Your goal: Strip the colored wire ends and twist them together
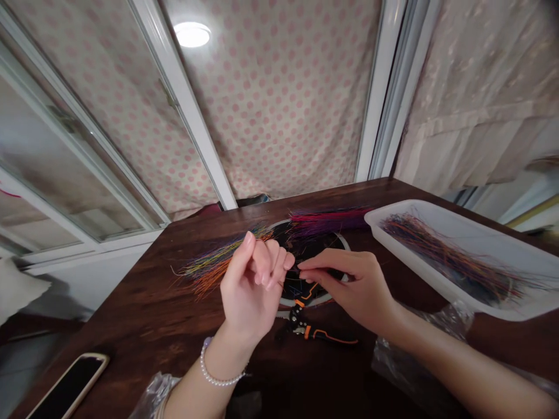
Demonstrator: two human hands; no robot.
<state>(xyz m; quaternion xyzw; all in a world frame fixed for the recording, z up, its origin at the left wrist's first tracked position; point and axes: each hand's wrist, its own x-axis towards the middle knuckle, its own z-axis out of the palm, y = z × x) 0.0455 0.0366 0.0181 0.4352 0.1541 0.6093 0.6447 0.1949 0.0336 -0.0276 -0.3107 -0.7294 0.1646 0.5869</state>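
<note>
My left hand (253,285) is turned palm up with its fingers curled in and the thumb raised; whatever they hold is too small to make out. Close beside it, my right hand (362,282) pinches thumb and forefinger together, and the tiny thing at the tips cannot be told. Both hands hover above a round dark tray (338,238) with a pale rim. Orange-and-black wire strippers (299,317) lie at its near edge. Behind the left hand is a bundle of orange, yellow and blue wires (209,267). A red and purple wire bundle (334,222) lies across the tray's far side.
A white plastic bin (410,288) at the right holds more coloured wires (441,250). Clear plastic bags (449,320) lie by my right forearm and near my left wrist. A phone (70,384) rests on the dark wooden table (144,314) at the left.
</note>
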